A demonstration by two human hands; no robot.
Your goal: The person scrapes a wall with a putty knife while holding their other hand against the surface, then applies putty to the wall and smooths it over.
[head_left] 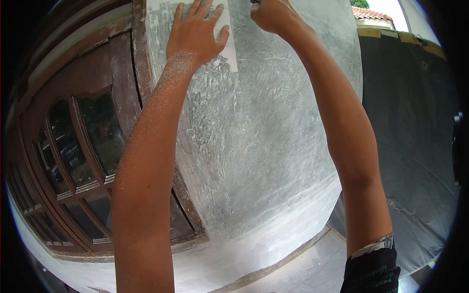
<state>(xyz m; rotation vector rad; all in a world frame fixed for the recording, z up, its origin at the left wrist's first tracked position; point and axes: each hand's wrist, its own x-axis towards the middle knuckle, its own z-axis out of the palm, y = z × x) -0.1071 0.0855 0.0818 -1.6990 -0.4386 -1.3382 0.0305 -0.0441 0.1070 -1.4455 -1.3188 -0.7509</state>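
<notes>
Head view: plastered wall
Left hand: flat, fingers spread, pressing a white strip on the wall
Right hand: just beside; grip cannot be told

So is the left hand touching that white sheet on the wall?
Touching. The head view shows the left hand pressed flat, fingers spread, on the white sheet against the grey wall, with no gap visible under the palm.

Grey plastered wall (rough, streaky) bears white sheet; wooden window frame abuts left.
</notes>
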